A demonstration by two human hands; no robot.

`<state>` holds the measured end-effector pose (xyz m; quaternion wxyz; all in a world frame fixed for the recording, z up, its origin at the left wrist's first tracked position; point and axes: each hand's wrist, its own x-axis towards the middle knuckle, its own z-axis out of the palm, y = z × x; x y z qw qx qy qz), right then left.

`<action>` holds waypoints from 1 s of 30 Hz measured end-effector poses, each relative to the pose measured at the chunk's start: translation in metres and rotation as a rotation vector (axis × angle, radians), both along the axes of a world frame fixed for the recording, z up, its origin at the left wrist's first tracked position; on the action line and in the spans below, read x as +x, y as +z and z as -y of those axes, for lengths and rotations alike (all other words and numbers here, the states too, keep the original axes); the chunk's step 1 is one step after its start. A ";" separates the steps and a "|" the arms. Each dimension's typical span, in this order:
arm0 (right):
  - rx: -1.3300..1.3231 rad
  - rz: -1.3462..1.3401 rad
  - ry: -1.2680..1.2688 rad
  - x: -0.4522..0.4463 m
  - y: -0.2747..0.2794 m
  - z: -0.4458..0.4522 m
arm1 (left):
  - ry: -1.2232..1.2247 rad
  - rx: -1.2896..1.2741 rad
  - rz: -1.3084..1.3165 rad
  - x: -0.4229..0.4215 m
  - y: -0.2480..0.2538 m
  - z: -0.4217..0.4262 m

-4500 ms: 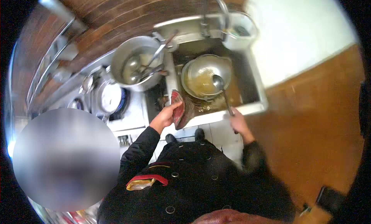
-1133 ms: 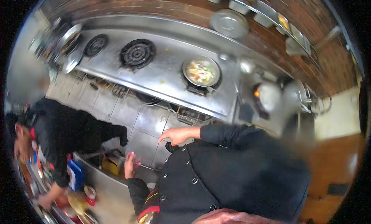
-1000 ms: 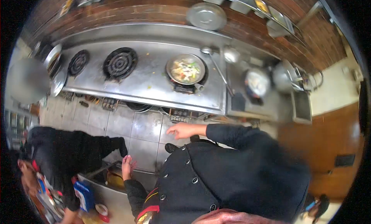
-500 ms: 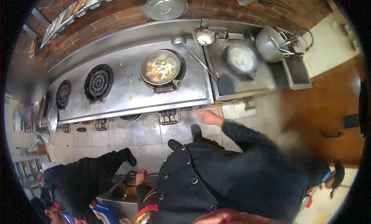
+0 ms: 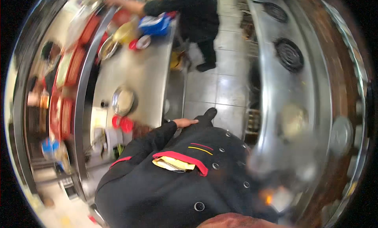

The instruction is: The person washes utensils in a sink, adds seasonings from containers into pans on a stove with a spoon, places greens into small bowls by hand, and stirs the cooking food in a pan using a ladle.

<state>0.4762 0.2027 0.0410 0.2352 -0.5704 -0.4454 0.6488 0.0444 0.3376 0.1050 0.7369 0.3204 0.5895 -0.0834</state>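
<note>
My left hand (image 5: 185,122) hangs in front of my dark jacket, beside the edge of the steel worktop (image 5: 151,84). Its fingers point to the right, and nothing shows in them. My right hand is out of view. Toward the right, a blurred pan (image 5: 293,121) sits on the steel stove top (image 5: 271,98). A round metal bowl (image 5: 123,100) with pale contents is on the worktop to the left of my left hand, near red-topped containers (image 5: 122,123).
A person in dark clothes (image 5: 197,19) stands ahead, one arm over the worktop, by a blue bag (image 5: 154,24) and a yellow bowl (image 5: 126,32). A tiled aisle (image 5: 201,86) runs between worktop and stove. An orange flame (image 5: 269,199) glows at lower right.
The view has swung left, so the stove now lies on the right and the worktop on the left. My right hand has gone out of view. My left hand stays empty.
</note>
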 end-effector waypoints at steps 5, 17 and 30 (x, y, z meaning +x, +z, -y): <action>-0.041 0.123 0.390 0.008 -0.001 -0.047 | 0.287 0.005 0.299 -0.005 0.028 0.079; -0.031 0.091 0.777 -0.040 -0.003 -0.142 | 0.343 0.658 -0.545 -0.056 0.045 0.213; -0.012 -0.091 0.979 -0.161 0.033 -0.192 | 0.848 0.816 -1.142 -0.210 0.054 0.184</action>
